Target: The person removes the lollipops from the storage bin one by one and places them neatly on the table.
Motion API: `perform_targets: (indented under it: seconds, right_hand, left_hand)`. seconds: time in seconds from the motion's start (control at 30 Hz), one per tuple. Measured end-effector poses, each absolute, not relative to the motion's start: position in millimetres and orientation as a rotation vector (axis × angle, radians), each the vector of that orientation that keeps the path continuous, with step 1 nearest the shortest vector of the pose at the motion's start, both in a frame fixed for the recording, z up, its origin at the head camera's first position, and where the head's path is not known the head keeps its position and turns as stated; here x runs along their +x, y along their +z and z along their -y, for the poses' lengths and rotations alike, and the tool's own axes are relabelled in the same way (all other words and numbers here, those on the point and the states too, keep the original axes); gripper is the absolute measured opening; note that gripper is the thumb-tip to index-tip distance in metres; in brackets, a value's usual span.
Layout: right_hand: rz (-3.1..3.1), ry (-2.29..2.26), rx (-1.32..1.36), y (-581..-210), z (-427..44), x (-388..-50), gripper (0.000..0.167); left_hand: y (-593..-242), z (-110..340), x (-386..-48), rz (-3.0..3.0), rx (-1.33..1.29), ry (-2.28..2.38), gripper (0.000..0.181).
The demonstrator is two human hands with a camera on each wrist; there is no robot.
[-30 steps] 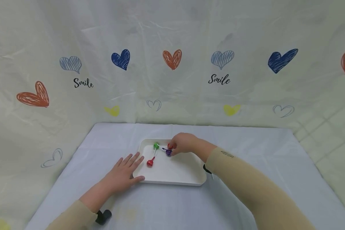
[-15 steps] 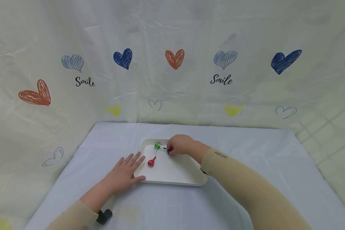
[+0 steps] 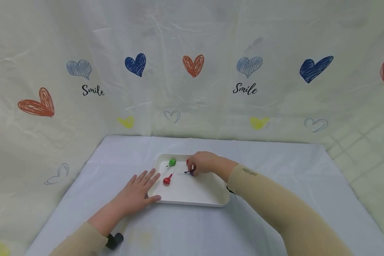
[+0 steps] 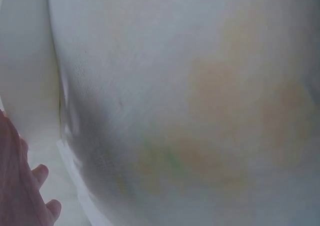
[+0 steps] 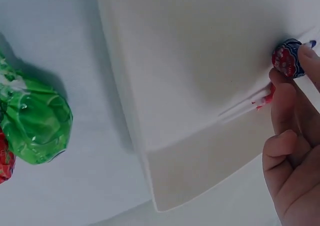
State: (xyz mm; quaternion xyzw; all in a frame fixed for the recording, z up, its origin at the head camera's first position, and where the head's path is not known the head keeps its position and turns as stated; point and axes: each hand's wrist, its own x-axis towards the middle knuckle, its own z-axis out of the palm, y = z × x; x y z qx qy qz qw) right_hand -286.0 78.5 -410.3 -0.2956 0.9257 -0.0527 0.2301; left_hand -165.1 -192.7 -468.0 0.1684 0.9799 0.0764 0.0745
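A white tray point(image 3: 188, 193) holds several wrapped lollipops. My right hand point(image 3: 203, 162) pinches a dark blue-purple lollipop point(image 5: 286, 58) by its head between thumb and fingers, low over the tray; its white stick points left in the head view. Behind those fingers a red lollipop point(image 3: 187, 161) is mostly hidden. A green lollipop point(image 3: 172, 162) lies near the tray's back left corner, and another red lollipop point(image 3: 167, 181) lies in front of it. My left hand point(image 3: 134, 195), fingers spread, rests at the tray's left edge; only part of it shows in the left wrist view.
A white cloth point(image 3: 166, 231) covers the table, with a heart-printed sheet point(image 3: 211, 106) hanging behind. In the right wrist view, a green-wrapped candy point(image 5: 37, 118) and a red-wrapped one point(image 5: 5, 161) lie outside the tray, close to the camera.
My right hand has shifted slightly toward me with the purple lollipop, whose stick has swung to point left. The green lollipop has turned a little. The left hand stays in place.
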Motion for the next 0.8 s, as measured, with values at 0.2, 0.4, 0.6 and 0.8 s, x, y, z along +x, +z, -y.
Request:
perform_targets:
  seconds: [0.2, 0.4, 0.6, 0.8]
  right_hand:
    - [-2.495, -0.16, -0.78, -407.4, -87.6, -281.6, 0.021]
    - [-2.498, -0.153, -0.795, -407.0, -94.5, -278.0, 0.024]
    - [-2.482, -0.218, -0.815, -404.4, -100.0, -280.3, 0.024]
    - [-2.492, -0.268, -0.759, -399.6, -110.3, -284.1, 0.02]
  left_hand:
    - [-467.7, 194.9, -164.7, -2.95, 0.514, 0.229, 0.089]
    - [-465.6, 194.0, -164.0, -2.947, 0.518, 0.25, 0.089]
    - [-468.8, 194.3, -165.2, -2.943, 0.504, 0.263, 0.09]
    - [-474.5, 195.9, -167.2, -2.965, 0.508, 0.256, 0.09]
